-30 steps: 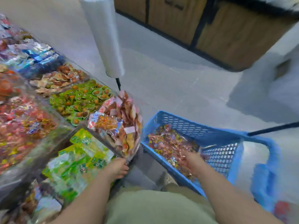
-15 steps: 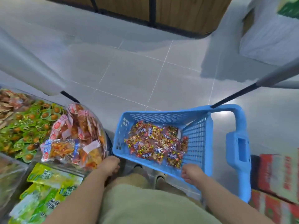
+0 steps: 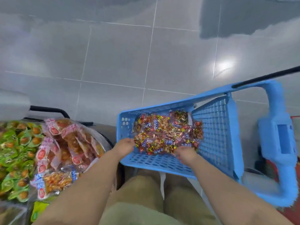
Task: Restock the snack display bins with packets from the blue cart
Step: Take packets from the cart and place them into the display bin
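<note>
You had one blue cart [image 3: 215, 138] in front of you, holding one heap of red and yellow packets [image 3: 167, 135], too many and too blurred to count singly. You had two hands in it: the left hand [image 3: 124, 146] and the right hand [image 3: 186, 154]. Beside it stood two filled bins, one of pink packets [image 3: 65, 146], one of green packets [image 3: 16, 153]

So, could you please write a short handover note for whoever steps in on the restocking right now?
Left hand and right hand: both inside the blue cart, at the near edge of the packet pile; whether either has closed on packets cannot be told.
Display bins sit to the left, already holding snacks.
Done: nothing lifted out at this moment.
Left: scoop the packets and move them to the bins.
</note>
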